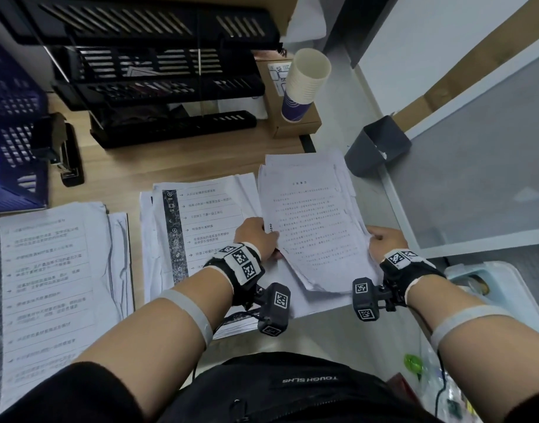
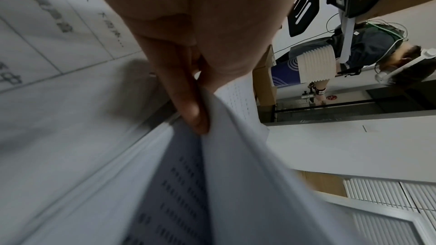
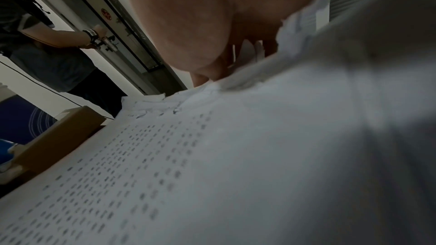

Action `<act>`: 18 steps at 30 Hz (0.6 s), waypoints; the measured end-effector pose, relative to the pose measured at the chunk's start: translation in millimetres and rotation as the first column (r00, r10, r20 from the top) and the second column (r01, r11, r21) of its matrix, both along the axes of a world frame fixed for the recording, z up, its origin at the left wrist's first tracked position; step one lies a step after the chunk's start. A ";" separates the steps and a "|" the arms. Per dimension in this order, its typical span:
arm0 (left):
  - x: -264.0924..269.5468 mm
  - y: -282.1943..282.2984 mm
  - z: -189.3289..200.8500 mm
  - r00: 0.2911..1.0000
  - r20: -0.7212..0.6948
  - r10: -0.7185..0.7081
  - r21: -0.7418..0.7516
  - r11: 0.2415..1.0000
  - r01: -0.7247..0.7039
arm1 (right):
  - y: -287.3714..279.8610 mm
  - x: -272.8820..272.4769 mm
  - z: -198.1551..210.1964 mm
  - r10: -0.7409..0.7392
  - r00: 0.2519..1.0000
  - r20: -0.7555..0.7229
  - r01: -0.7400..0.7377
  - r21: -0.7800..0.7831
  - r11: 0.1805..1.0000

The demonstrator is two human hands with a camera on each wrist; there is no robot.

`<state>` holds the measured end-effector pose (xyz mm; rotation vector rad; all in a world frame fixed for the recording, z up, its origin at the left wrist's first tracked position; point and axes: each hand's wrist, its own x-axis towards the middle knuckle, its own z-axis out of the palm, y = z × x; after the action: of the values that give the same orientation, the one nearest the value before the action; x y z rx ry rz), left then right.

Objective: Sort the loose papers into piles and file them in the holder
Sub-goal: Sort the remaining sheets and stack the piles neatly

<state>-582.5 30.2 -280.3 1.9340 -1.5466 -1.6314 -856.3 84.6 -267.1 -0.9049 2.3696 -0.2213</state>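
Between both hands, a sheaf of printed papers (image 1: pixel 315 227) hangs lifted off the desk (image 1: pixel 158 166), left hand (image 1: pixel 256 236) pinching its left edge with fingers (image 2: pixel 191 107) pressed together. Right hand (image 1: pixel 385 241) grips the opposite edge, its fingers tucked beneath the sheets; two other paper piles (image 1: pixel 198 227) lie left of the left fingers, the black tiered holder (image 1: pixel 158 96) well beyond them.

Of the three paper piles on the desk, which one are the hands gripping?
The rightmost pile, plain text without the dark strip, gripped by the left hand and right hand; the others lie untouched.
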 end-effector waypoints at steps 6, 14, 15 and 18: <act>-9.5 1.9 6.4 0.989 0.064 -0.131 0.005 0.991 0.131 | 7.7 0.5 -4.9 0.027 0.997 0.075 -0.029 0.027 0.999; 19.8 11.7 12.0 0.987 -0.001 -0.160 -0.115 0.981 0.159 | -11.1 64.6 19.9 0.089 0.978 -0.188 -0.103 -0.066 0.992; 34.4 12.6 14.6 0.993 -0.028 -0.116 -0.125 0.986 0.111 | -14.3 82.9 25.4 0.113 0.985 -0.134 -0.131 -0.134 0.982; 91.5 16.5 22.0 1.000 -0.028 -0.001 -0.168 0.986 -0.004 | -21.2 150.0 42.5 0.226 0.967 0.120 -0.196 -0.219 0.956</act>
<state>-491.0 46.6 -258.3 1.8175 -1.6145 -1.4686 -706.3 63.3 -224.6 -1.1905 2.1251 -0.4378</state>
